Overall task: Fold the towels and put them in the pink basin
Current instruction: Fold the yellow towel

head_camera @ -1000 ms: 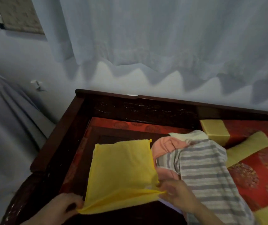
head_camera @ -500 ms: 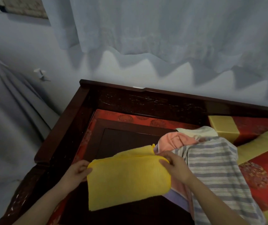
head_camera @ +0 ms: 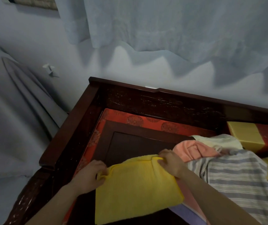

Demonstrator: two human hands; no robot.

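- On the dark wooden worktop (head_camera: pixel 135 143), seen from the head camera, lies a folded yellow towel (head_camera: pixel 138 187). Its right edge overlaps a lilac towel (head_camera: pixel 183 213).
- The left hand (head_camera: pixel 89 174) has its grip closed on the towel's far left corner, bunching the cloth between thumb and fingers.
- The right hand (head_camera: pixel 170 163) has its grip closed on the far right corner, fingers curled over the folded edge.
- Just right of the right hand, a pink towel (head_camera: pixel 193 150), a cream towel (head_camera: pixel 217 141) and a grey striped towel (head_camera: pixel 237 176) lie heaped and unfolded.
- A red patterned cushion (head_camera: pixel 138 119) borders the worktop, inside a carved dark wooden frame (head_camera: pixel 162 101).
- A red cushion with a yellow band (head_camera: pixel 247 137) sits at far right.
- A pale curtain (head_camera: pixel 178 30) hangs behind.
- A wall hanging (head_camera: pixel 34 2) at top left is cut off by the edge, and any writing on it is too dim to read.
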